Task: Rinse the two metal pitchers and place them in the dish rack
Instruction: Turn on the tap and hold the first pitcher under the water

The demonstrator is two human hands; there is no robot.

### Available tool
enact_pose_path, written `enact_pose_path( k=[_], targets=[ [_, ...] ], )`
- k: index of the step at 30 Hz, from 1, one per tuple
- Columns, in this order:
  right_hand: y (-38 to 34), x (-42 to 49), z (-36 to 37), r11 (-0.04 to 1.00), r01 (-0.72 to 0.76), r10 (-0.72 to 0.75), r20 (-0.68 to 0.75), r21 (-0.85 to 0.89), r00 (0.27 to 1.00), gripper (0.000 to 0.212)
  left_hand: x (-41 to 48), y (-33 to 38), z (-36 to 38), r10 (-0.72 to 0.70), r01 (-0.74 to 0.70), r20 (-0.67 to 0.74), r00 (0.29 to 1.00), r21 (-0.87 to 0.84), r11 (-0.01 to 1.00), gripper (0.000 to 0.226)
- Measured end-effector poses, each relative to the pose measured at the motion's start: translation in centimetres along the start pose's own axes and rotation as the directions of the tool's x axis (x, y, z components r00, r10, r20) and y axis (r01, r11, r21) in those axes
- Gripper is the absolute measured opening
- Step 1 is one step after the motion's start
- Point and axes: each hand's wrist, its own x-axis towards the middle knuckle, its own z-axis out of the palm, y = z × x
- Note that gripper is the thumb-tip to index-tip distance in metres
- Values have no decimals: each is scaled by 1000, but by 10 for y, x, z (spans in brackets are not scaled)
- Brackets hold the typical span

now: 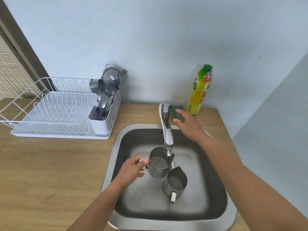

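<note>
My left hand point(133, 169) grips the handle of a metal pitcher point(158, 164) and holds it inside the steel sink point(221, 212), its mouth right under the faucet spout point(168, 140). A second metal pitcher point(175, 183) stands upright on the sink floor just to the right, handle toward me. My right hand point(188, 125) reaches over the sink's back rim, fingers spread, touching a green sponge point(177, 112) beside the faucet. The white dish rack point(55, 114) sits on the counter at the left.
The rack's cutlery caddy point(103, 114) holds spoons, forks, a cup and a strainer. A yellow dish soap bottle point(200, 92) stands against the wall behind the sponge. Wooden counter point(50, 164) surrounds the sink; a wall closes the right side.
</note>
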Motion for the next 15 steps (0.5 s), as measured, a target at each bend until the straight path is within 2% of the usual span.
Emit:
enact_pose_path(
  k=[3, 6, 10, 15],
  targets=[
    [-18, 30, 10, 958, 122, -112, 53, -259, 992, 59, 1, 0, 0, -3, 3, 0, 1000, -9, 1000, 16],
    [-26, 51, 18, 874, 184, -126, 156, -450, 980, 61, 2, 2, 0, -6, 6, 2, 1000, -24, 1000, 16],
    [-19, 68, 26, 824, 215, -128, 198, -524, 972, 57, 1, 3, 2, -1, 1, -3, 1000, -25, 1000, 17],
    [-11, 74, 31, 748, 274, -207, 180, -605, 962, 53, 3, 4, 2, -8, 7, -9, 1000, -30, 1000, 17]
  ],
)
